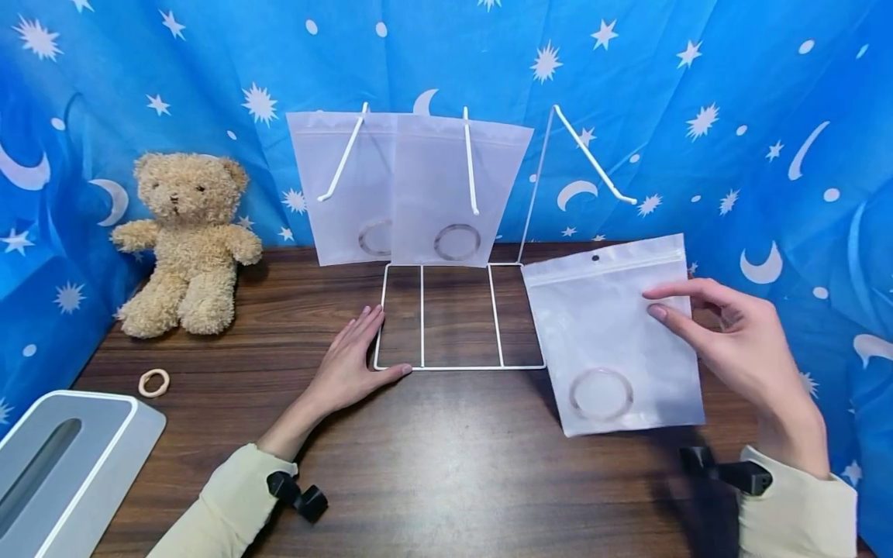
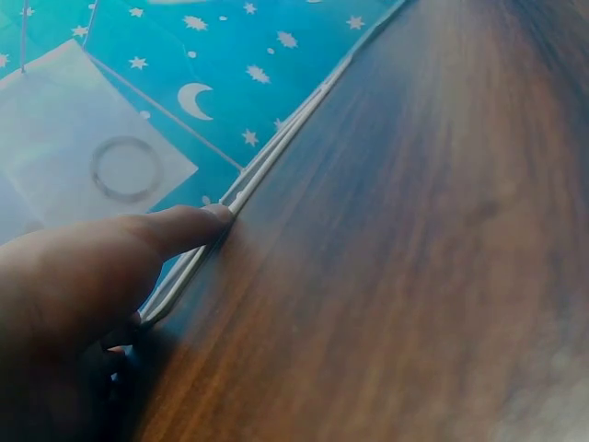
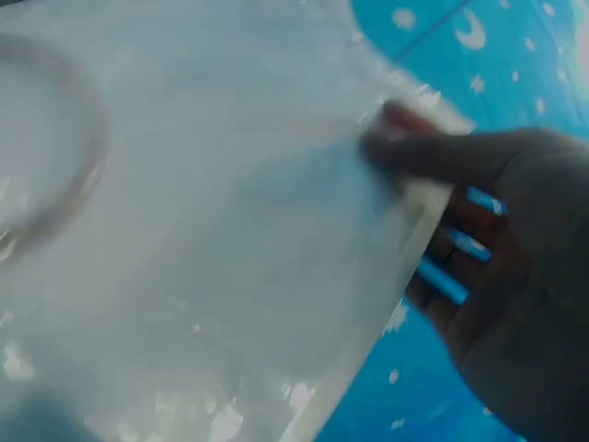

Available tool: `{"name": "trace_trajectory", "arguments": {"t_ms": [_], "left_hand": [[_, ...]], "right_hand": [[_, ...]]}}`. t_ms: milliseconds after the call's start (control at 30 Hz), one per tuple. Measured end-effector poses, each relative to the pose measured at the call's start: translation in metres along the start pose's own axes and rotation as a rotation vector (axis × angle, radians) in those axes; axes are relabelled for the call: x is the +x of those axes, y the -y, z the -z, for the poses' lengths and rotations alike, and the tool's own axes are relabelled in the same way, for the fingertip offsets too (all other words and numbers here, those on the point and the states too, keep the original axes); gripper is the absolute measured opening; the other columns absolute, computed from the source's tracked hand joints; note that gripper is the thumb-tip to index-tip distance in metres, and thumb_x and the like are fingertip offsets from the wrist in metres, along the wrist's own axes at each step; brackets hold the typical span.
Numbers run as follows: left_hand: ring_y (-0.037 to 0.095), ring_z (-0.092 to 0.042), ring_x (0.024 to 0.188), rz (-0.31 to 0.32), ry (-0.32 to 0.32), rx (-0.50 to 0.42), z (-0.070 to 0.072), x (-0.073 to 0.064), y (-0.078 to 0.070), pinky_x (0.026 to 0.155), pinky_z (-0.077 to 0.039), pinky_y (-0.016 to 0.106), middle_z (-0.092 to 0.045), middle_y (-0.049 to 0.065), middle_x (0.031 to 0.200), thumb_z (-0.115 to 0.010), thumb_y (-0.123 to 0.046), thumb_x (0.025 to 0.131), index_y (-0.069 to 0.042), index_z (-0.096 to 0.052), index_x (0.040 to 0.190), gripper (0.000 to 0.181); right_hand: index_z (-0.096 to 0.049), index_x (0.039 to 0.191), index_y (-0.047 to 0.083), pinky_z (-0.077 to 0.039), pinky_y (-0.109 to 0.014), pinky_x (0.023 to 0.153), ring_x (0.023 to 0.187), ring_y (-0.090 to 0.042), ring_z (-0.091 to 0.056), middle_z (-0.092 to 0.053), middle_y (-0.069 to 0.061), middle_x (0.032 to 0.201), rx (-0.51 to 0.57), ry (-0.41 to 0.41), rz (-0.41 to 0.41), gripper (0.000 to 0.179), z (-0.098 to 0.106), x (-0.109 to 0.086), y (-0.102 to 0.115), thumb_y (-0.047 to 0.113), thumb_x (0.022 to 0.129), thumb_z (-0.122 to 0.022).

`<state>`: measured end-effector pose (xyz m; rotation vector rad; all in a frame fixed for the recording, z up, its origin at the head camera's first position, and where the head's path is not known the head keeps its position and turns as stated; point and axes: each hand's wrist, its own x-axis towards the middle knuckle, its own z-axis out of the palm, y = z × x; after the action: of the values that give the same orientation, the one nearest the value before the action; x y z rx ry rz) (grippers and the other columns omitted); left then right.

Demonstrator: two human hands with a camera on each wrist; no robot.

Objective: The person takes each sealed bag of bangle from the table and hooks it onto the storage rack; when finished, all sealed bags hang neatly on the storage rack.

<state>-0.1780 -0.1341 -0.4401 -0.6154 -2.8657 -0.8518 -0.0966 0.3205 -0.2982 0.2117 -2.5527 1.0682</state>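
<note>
A white wire display rack (image 1: pixel 460 369) stands on the table with three hooks rising at its back. Two whitish zip bags (image 1: pixel 425 178), each with a ring-shaped bangle inside, hang on the left and middle hooks. The right hook (image 1: pixel 593 155) carries no bag. My left hand (image 1: pixel 352 356) rests at the rack base's front left corner, its thumb (image 2: pixel 198 226) touching the front wire. With thumb and fingers my right hand (image 1: pixel 739 333) pinches the right edge of a third zip bag (image 1: pixel 621 333), raised right of the rack. Its hang hole and a bangle (image 1: pixel 601 394) show.
A teddy bear (image 1: pixel 188 240) sits at the back left. Nearer lie a small wooden ring (image 1: pixel 153 383) and a grey-white box (image 1: pixel 132 449) with a slot on top. A blue curtain (image 1: pixel 684 77) with stars and moons encloses the back and sides.
</note>
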Motion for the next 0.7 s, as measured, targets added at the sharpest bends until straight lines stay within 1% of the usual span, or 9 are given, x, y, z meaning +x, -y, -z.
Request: {"name": "trace_trajectory", "arguments": {"t_ms": [67,167,267,333,400,467,533,600,700], "left_hand": [[0.029,-0.017,0.147,-0.001,0.0,0.002,0.0,0.0,0.0,0.116,-0.013,0.049,-0.027,0.014,0.158,-0.067,-0.064,0.081,-0.001,-0.029,0.153,0.103],[0.028,-0.017,0.147,-0.002,0.0,0.005,0.0,0.0,0.001,0.116,-0.013,0.049,-0.027,0.014,0.158,-0.067,-0.064,0.081,-0.002,-0.029,0.153,0.103],[0.028,-0.017,0.147,-0.005,-0.001,0.003,-0.001,0.0,0.002,0.116,-0.013,0.049,-0.027,0.014,0.158,-0.067,-0.065,0.081,-0.001,-0.03,0.153,0.102],[0.028,-0.017,0.147,-0.007,-0.003,0.0,-0.001,0.0,0.002,0.116,-0.013,0.049,-0.027,0.013,0.158,-0.066,-0.065,0.081,-0.001,-0.03,0.153,0.102],[0.028,-0.017,0.147,-0.009,-0.004,-0.004,-0.001,0.0,0.002,0.116,-0.013,0.049,-0.027,0.013,0.158,-0.067,-0.065,0.081,-0.001,-0.03,0.152,0.102],[0.028,-0.017,0.147,-0.01,-0.004,-0.005,-0.001,0.0,0.002,0.116,-0.013,0.049,-0.027,0.013,0.158,-0.067,-0.065,0.082,-0.001,-0.03,0.153,0.102],[0.028,-0.017,0.147,-0.01,-0.004,-0.005,-0.001,0.0,0.002,0.116,-0.013,0.049,-0.027,0.013,0.158,-0.067,-0.065,0.082,-0.001,-0.03,0.153,0.102],[0.029,-0.017,0.147,-0.01,-0.004,-0.002,-0.001,-0.001,0.002,0.116,-0.013,0.049,-0.026,0.013,0.158,-0.067,-0.065,0.082,-0.001,-0.03,0.153,0.102],[0.029,-0.017,0.147,-0.011,-0.006,0.002,-0.001,-0.002,0.002,0.116,-0.013,0.049,-0.026,0.014,0.158,-0.067,-0.065,0.082,-0.001,-0.03,0.153,0.102]], "right_hand": [[-0.072,0.117,0.01,-0.032,-0.027,0.056,0.071,-0.017,-0.046,-0.068,-0.005,0.101,0.076,-0.033,0.054,0.029,0.0,-0.001,0.009,0.005,0.088,-0.073],[-0.07,0.115,-0.001,-0.039,-0.022,0.067,0.086,-0.019,-0.051,-0.068,-0.009,0.106,0.216,-0.06,0.119,0.031,0.0,-0.003,0.019,-0.008,0.085,-0.07],[-0.066,0.112,-0.014,-0.044,-0.02,0.07,0.091,-0.022,-0.055,-0.067,-0.017,0.106,0.451,-0.089,0.21,0.031,-0.001,-0.003,0.025,-0.018,0.082,-0.067],[-0.062,0.11,-0.021,-0.048,-0.016,0.075,0.091,-0.024,-0.058,-0.066,-0.022,0.108,0.641,-0.116,0.283,0.031,-0.003,-0.003,0.028,-0.023,0.08,-0.065],[-0.059,0.11,-0.024,-0.051,-0.018,0.077,0.09,-0.026,-0.061,-0.064,-0.025,0.11,0.772,-0.161,0.345,0.032,-0.005,-0.002,0.031,-0.023,0.079,-0.066],[-0.056,0.111,-0.026,-0.053,-0.025,0.084,0.095,-0.028,-0.065,-0.063,-0.027,0.112,0.843,-0.221,0.378,0.034,-0.008,-0.001,0.034,-0.022,0.079,-0.067],[-0.055,0.111,-0.027,-0.053,-0.028,0.088,0.1,-0.03,-0.066,-0.062,-0.028,0.113,0.881,-0.279,0.386,0.035,-0.011,0.0,0.037,-0.021,0.079,-0.068],[-0.055,0.112,-0.027,-0.053,-0.028,0.087,0.1,-0.03,-0.067,-0.062,-0.029,0.112,0.887,-0.332,0.376,0.035,-0.013,0.0,0.039,-0.021,0.079,-0.068],[-0.055,0.113,-0.026,-0.053,-0.029,0.087,0.102,-0.031,-0.067,-0.062,-0.03,0.114,0.898,-0.382,0.354,0.036,-0.015,0.0,0.041,-0.021,0.08,-0.067]]}}
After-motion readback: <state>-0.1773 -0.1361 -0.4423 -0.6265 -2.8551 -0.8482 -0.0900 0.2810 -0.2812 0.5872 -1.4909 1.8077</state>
